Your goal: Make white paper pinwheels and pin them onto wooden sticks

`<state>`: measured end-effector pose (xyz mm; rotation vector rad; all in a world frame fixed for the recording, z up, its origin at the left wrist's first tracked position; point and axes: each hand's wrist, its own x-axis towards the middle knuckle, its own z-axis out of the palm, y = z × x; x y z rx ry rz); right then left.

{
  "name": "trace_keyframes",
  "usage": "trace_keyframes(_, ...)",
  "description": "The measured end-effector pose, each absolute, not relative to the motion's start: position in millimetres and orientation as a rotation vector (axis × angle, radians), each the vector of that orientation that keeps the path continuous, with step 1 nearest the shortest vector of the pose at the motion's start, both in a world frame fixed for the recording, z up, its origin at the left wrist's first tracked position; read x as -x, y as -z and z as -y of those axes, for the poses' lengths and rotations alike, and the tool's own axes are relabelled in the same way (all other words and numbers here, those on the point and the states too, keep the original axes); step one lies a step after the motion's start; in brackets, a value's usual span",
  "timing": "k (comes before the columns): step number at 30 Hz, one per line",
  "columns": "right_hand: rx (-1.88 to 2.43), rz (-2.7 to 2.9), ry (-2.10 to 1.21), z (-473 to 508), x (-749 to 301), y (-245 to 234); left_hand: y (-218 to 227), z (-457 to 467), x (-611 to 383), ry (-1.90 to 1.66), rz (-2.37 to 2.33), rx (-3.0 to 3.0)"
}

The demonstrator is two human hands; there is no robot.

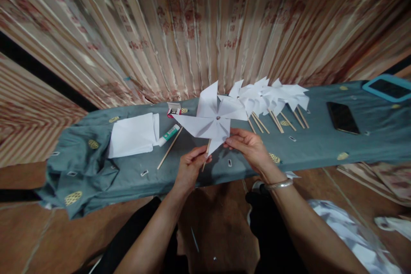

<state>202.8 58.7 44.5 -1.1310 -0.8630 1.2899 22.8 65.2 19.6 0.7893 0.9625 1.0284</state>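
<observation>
Evidently, your left hand pinches the stick, steadying the paper pinwheel above the green cloth, while your right hand nips a blade's edge, probably to keep it from spinning.

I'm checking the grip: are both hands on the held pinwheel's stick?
No, the left hand pinches the stick, while the right hand touches the paper.

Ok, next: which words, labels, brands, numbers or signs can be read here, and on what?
No text is readable.
Glue stick: label too small.
Curtain: printed marks in columns, too blurred.
Tablecloth: black-and-white patches, too small to read.
Held pinwheel: no writing visible.
</observation>
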Motion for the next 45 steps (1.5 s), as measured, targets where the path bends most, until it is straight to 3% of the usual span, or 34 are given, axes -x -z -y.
trace_keyframes(17, 1.160, 0.905, -1.277, -57.3, -207.9, -45.4, -21.2, -64.9, -23.1, -1.026, -0.991, -0.728)
trace_keyframes(27, 1.229, 0.910, -0.593, -65.2, -241.6, -47.3, -15.7, -63.9, -20.0, -0.981, -0.982, -0.791)
trace_keyframes(31, 1.185, 0.938, -0.486, -67.6, -243.9, -47.7, -15.8, -62.7, -21.3, -0.959, -0.986, -0.807)
trace_keyframes(45, 1.216, 0.893, -0.884, -61.2, -229.1, -52.3, -15.5, -63.5, -22.9, -0.958, -0.997, -0.825)
